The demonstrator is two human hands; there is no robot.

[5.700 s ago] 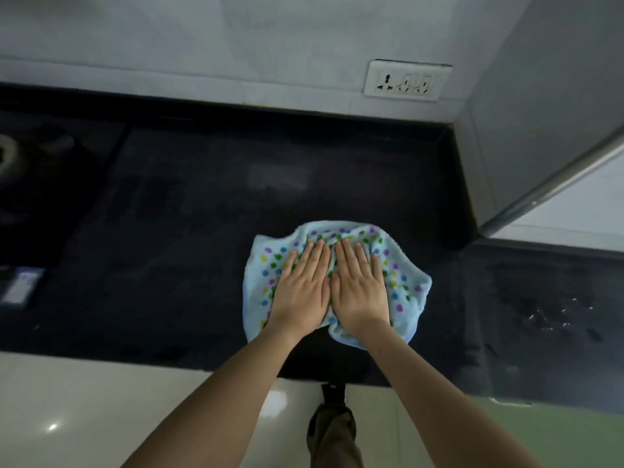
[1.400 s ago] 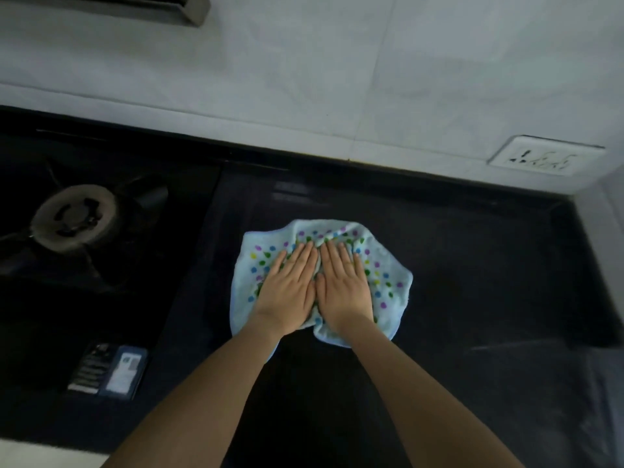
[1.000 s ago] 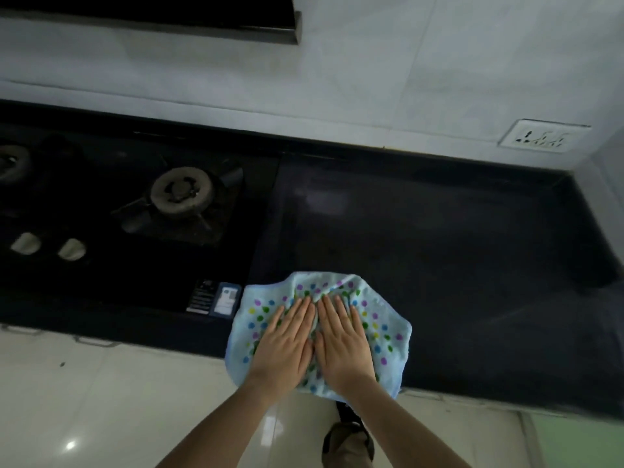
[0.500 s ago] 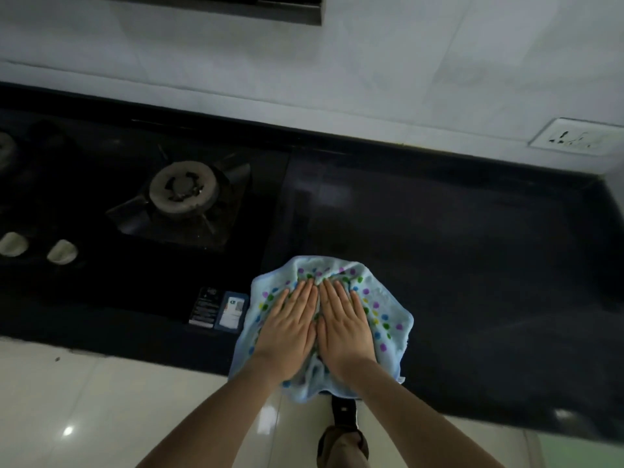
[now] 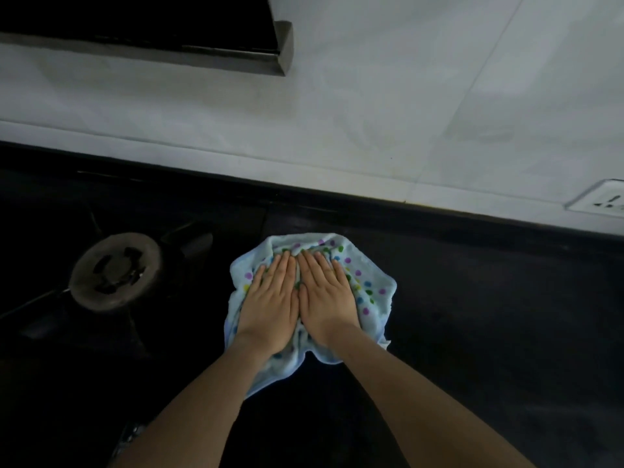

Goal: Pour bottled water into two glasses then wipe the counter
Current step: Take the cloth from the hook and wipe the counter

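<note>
From the head camera, looking down, the person's left hand (image 5: 270, 304) and right hand (image 5: 326, 297) lie side by side, palms down, on a light blue cloth (image 5: 368, 298) printed with coloured dots. The fingers of both hands are straight and spread flat, pressing the cloth rather than curling round it; the inner edges of the two hands touch or nearly touch. The cloth is bunched under the hands and lies on the dark counter (image 5: 489, 315), towards its back edge, near the foot of the pale tiled wall (image 5: 371, 106). Just to the left of the cloth is a gas burner (image 5: 114, 270) on a black hob. A wall socket (image 5: 604, 201) shows at the right edge, partly cut off. A dark ledge with a metal rim (image 5: 202, 59) runs along the upper left.
</note>
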